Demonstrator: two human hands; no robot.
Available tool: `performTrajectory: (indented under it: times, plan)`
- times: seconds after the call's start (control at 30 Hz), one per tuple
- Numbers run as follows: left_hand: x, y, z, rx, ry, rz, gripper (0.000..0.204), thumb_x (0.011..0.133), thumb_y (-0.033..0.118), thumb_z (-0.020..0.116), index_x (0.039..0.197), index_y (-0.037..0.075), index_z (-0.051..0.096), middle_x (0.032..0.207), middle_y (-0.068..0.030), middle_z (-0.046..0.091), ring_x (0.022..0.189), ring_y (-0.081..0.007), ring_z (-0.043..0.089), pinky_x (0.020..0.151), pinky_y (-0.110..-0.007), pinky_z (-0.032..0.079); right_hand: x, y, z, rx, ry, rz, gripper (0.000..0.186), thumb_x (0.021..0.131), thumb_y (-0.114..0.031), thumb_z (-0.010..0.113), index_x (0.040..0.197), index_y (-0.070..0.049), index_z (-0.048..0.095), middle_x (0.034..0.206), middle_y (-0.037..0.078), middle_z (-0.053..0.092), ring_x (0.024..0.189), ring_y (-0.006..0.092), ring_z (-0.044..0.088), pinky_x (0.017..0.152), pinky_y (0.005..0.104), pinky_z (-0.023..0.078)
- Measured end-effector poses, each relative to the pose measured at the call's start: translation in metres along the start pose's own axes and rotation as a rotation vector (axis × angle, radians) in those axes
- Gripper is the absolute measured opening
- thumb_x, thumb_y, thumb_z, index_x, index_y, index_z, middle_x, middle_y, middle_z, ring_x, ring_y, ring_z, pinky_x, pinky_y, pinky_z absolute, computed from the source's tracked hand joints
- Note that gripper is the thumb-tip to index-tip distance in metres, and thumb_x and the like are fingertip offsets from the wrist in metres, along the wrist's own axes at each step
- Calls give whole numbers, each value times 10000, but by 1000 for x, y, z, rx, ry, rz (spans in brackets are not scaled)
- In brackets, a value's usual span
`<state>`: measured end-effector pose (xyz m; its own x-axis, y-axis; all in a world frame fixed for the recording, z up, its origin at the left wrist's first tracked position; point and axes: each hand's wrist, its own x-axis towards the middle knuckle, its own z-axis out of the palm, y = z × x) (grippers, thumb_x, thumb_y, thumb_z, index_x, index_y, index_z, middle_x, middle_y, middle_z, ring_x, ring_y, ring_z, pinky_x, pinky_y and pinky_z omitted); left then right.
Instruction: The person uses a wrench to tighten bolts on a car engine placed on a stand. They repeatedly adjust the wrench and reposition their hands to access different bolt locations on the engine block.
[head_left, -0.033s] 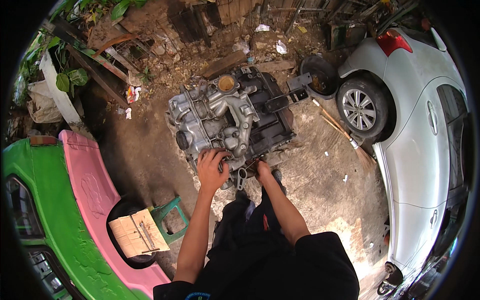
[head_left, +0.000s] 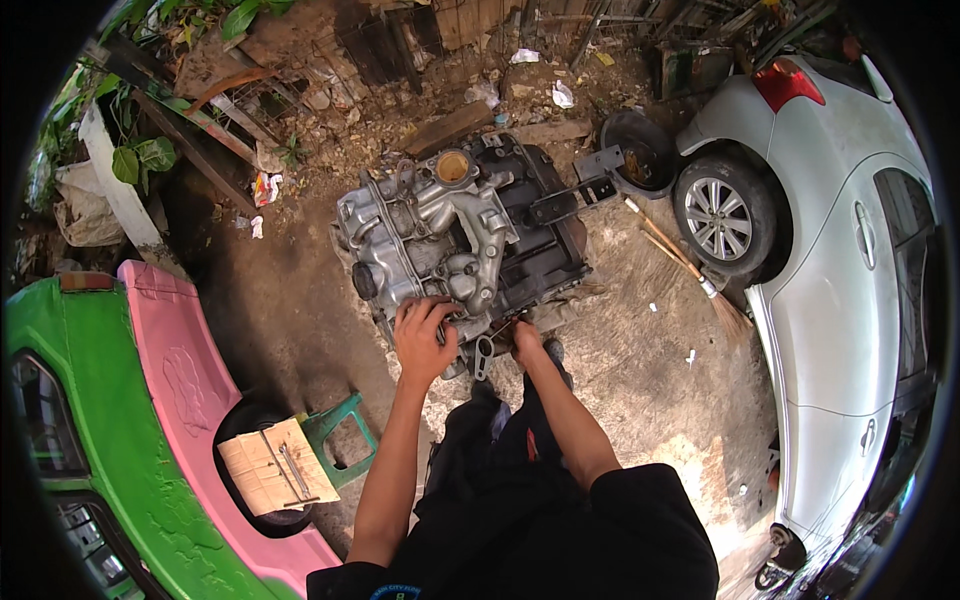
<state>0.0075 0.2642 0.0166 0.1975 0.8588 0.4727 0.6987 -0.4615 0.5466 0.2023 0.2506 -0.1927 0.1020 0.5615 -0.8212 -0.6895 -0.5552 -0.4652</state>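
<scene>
A car engine [head_left: 410, 225] of silver and black metal sits on the ground in front of my feet. My left hand [head_left: 425, 338] rests on its near left edge, fingers spread and slightly bent over the metal. Low at the near side, my right hand [head_left: 526, 342] is closed, its fingers pinched against the engine. What those fingers hold is too small and shaded to name. Between my hands a grey metal bracket [head_left: 483, 358] with a rounded hole sticks out toward me. The engine's underside is hidden.
On my left, a green stool [head_left: 350, 430] stands beside cardboard [head_left: 250, 470] bearing metal tools, next to a green and pink vehicle [head_left: 180, 370]. A silver car [head_left: 820, 280] is at right, with a broom [head_left: 690, 265] and black basin [head_left: 640, 150] near its wheel. Planks and litter lie beyond.
</scene>
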Motion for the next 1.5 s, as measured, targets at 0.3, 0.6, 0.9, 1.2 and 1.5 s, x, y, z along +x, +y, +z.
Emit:
performTrajectory:
  times: [0.3, 0.6, 0.9, 1.2, 1.5]
  plan:
    - [4, -1, 3, 12, 12, -9, 248, 746, 26, 612, 949, 99, 734, 1054, -57, 735, 1021, -289, 690, 1026, -462, 467, 19, 13, -1, -850, 301, -432, 352, 958, -202, 603, 1158, 83, 649, 1147, 375, 676, 1099, 542, 645, 936, 559, 503]
    - [7, 0, 2, 14, 19, -2, 260, 734, 22, 607, 950, 90, 735, 1047, -61, 740, 998, -292, 690, 1011, -456, 473, 17, -32, -2, -612, -44, -77, 304, 1024, -208, 492, 1070, 48, 649, 1040, 293, 726, 1051, 444, 701, 820, 534, 559]
    - [4, -1, 2, 5, 23, -6, 266, 739, 25, 608, 958, 95, 741, 1058, -57, 741, 1004, -297, 690, 1014, -458, 473, 34, -51, -43, -8, -328, 279, 228, 1094, -177, 440, 995, -71, 615, 922, 100, 700, 840, 242, 715, 670, 345, 587]
    - [5, 0, 2, 9, 11, -21, 269, 737, 26, 598, 947, 104, 746, 1053, -59, 740, 1016, -294, 687, 1011, -462, 469, 2, -43, -21, -56, -267, 193, 174, 1104, -104, 464, 1190, -4, 579, 1096, 198, 722, 1008, 345, 743, 840, 455, 667]
    - [5, -2, 4, 2, 21, -7, 261, 734, 29, 599, 939, 102, 741, 1052, -63, 738, 1008, -299, 689, 1007, -463, 471, 2, -6, -3, -199, -14, -105, 309, 1046, 34, 425, 1353, 36, 458, 1122, 192, 670, 1012, 332, 725, 856, 498, 677]
